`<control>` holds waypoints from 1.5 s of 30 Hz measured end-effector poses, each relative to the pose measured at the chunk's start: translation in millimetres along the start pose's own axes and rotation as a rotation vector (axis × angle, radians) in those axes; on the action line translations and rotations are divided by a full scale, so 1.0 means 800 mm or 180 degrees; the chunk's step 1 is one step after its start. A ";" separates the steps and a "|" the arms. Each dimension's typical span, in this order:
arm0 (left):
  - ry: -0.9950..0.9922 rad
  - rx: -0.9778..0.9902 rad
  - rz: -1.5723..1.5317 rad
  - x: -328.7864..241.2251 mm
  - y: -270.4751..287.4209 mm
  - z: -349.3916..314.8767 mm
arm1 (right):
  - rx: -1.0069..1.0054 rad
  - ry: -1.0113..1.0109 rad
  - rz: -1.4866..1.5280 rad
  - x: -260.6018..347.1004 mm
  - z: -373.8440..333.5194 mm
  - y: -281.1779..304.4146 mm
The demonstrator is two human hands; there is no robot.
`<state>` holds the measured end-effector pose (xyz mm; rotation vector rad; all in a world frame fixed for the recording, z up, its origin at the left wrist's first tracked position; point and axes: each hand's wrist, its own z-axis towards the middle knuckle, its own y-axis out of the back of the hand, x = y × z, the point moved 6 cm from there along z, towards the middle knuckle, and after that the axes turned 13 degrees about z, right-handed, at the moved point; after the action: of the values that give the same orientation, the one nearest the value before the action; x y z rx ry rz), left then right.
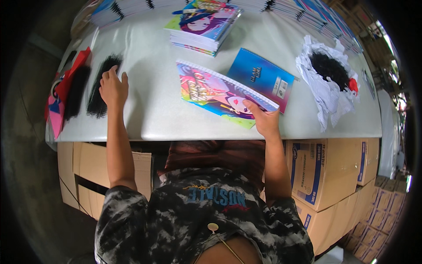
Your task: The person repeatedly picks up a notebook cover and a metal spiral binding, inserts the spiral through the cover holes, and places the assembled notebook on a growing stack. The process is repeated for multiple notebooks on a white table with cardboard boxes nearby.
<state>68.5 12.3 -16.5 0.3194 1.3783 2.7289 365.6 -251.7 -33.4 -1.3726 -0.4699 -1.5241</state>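
My right hand point(265, 119) grips a notebook point(215, 90) with a colourful illustrated cover, thumb on top at its right end. A row of punched holes runs along its upper edge, where no coil shows. A second notebook point(263, 75), blue to purple, lies on the table under and behind it. On the left, my left hand point(113, 88) rests at a bundle of black binding coils point(97, 94), its thumb apart from the fingers. Another dark bundle point(78, 94) lies just left of that one, beside a red and pink wrapper point(66, 97).
A stack of notebooks point(193, 38) with a blue item on top stands behind. Coil-bound notebooks point(321, 20) line the far edge of the pale table point(149, 97). Crumpled white paper point(327, 103) at right holds a black tangle point(329, 70). Cardboard boxes point(338, 171) sit below.
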 end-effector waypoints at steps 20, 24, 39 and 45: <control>-0.0018 0.0410 0.0578 0.035 -0.053 0.009 | -0.0081 0.0023 0.0011 -0.001 0.002 -0.001; -0.0058 0.0268 0.0391 0.042 -0.051 0.013 | -0.0076 -0.0114 0.0155 -0.002 0.004 -0.004; -0.0884 0.2142 -0.3666 -0.062 0.093 -0.016 | 0.0009 0.0039 0.0040 0.005 0.001 -0.010; -0.1346 0.1918 -0.3760 -0.103 0.117 -0.027 | 0.0089 0.0127 0.0014 0.004 0.000 -0.015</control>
<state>147.1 -73.2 33.3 0.0424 1.5042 1.2171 356.1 -247.7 -26.7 -1.3184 -0.4615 -1.5333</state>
